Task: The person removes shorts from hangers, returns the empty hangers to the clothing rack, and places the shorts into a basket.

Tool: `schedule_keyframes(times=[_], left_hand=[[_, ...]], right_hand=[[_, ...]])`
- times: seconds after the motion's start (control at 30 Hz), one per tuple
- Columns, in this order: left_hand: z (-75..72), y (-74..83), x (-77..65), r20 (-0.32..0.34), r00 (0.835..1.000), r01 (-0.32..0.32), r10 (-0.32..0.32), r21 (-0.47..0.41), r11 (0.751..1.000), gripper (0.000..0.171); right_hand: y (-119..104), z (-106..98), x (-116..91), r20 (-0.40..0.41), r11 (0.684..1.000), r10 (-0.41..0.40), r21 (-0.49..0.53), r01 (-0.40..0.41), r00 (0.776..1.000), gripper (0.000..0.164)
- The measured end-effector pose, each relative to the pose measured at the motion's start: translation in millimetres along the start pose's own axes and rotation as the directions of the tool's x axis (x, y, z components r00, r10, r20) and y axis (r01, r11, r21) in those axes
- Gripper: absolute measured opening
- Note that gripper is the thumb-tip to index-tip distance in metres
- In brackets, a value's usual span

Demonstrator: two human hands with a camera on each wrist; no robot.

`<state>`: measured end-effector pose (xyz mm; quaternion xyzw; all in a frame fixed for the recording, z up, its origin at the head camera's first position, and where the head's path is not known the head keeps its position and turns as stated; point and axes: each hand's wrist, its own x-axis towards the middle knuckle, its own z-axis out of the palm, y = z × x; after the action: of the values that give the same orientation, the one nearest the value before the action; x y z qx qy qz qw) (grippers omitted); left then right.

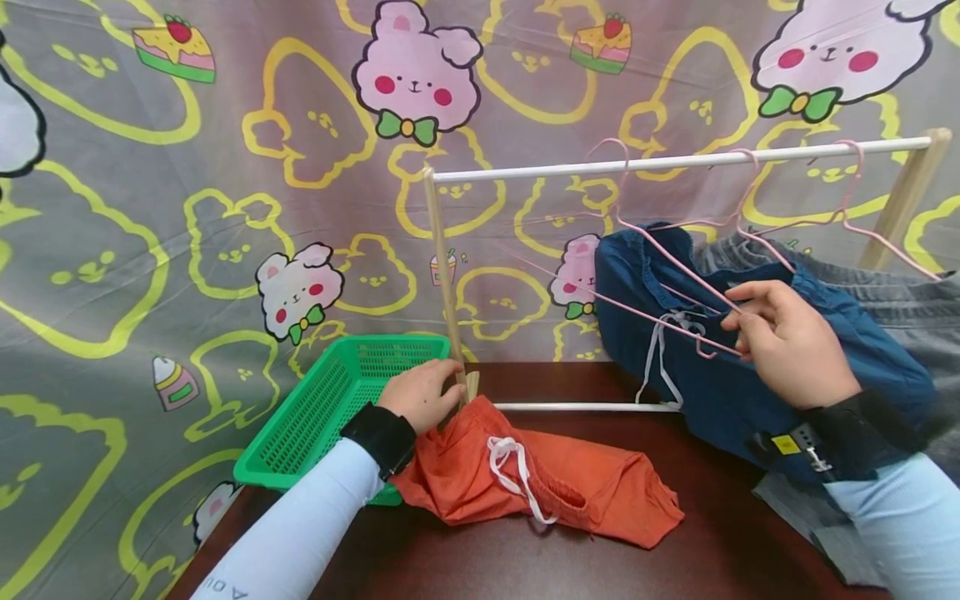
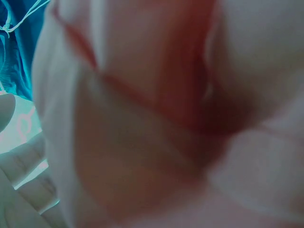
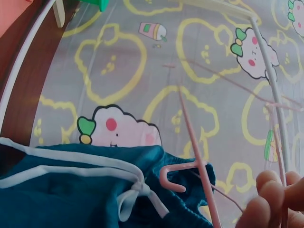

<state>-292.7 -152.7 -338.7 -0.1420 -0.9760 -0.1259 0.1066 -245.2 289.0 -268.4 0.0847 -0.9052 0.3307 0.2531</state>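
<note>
My right hand (image 1: 798, 342) pinches one end of a pink wire hanger (image 1: 675, 262), whose hook sits over the rack's top rail. In the right wrist view its fingers (image 3: 268, 199) are at the right edge. Behind this hanger are blue shorts (image 1: 645, 358) with white drawstrings. Over the left end of the orange shorts (image 1: 611, 487) my left hand (image 1: 423, 393) rests against the cloth, thumb and forefinger apart. The shorts lie on the table, their left part raised under that hand. Blurred cloth fills most of the left wrist view and partly hides the left fingers (image 2: 21, 161).
A green basket (image 1: 288, 475) stands left of the rack's wooden post (image 1: 442, 275). Grey shorts (image 1: 885, 296) hang at the right under another pink hanger (image 1: 851, 196). A white bottom rail (image 1: 585, 407) crosses behind the orange shorts. Grey cloth (image 1: 821, 525) touches the dark table (image 1: 480, 567).
</note>
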Motion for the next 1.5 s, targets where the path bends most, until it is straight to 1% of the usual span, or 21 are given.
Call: schedule_keyframes(times=[0.2, 0.37, 0.53, 0.7, 0.9, 1.1, 1.27, 1.4, 1.5], left_hand=[[0.7, 0.6, 0.4, 0.004, 1.0, -0.02, 0.02, -0.005, 1.0, 0.04], [0.7, -0.7, -0.2, 0.006, 1.0, -0.02, 0.02, -0.015, 1.0, 0.041], [-0.3, -3.4, -1.5, 0.003, 1.0, -0.025, 0.025, -0.025, 0.999, 0.041], [-0.8, -5.2, -2.4, 0.0, 1.0, -0.025, 0.025, -0.045, 0.999, 0.04], [-6.2, -8.4, -4.4, -0.001, 1.0, -0.025, 0.025, -0.063, 0.998, 0.039], [-15.7, -14.4, -10.9, 0.013, 1.0, 0.001, -0.001, -0.045, 0.999, 0.046], [-22.1, -21.2, -18.9, 0.021, 1.0, -0.002, 0.003, -0.058, 0.998, 0.05], [-28.5, -30.5, -28.1, 0.026, 1.0, 0.003, -0.002, -0.064, 0.998, 0.05], [-34.3, -39.5, -35.1, 0.007, 1.0, 0.008, -0.007, -0.053, 0.999, 0.052]], right_hand=[[0.9, 6.4, 0.0, 0.054, 0.999, -0.01, 0.042, 0.008, 0.998, 0.033], [5.1, 10.7, -0.9, 0.11, 0.996, -0.054, 0.083, 0.045, 0.992, 0.033], [9.8, 15.4, -6.5, 0.142, 0.997, -0.071, 0.054, 0.064, 0.987, 0.044], [19.4, 20.7, -14.5, 0.166, 0.998, -0.058, 0.04, 0.052, 0.984, 0.055], [30.6, 26.8, -22.0, 0.179, 0.999, -0.045, 0.012, 0.044, 0.983, 0.061], [38.4, 30.8, -26.5, 0.218, 1.0, -0.025, -0.012, 0.028, 0.976, 0.064], [45.3, 33.7, -32.4, 0.248, 0.999, -0.03, -0.036, 0.04, 0.968, 0.063], [46.9, 40.2, -35.4, 0.246, 0.997, -0.052, -0.038, 0.063, 0.968, 0.06], [46.1, 45.2, -35.3, 0.248, 0.997, -0.055, -0.03, 0.064, 0.967, 0.06]])
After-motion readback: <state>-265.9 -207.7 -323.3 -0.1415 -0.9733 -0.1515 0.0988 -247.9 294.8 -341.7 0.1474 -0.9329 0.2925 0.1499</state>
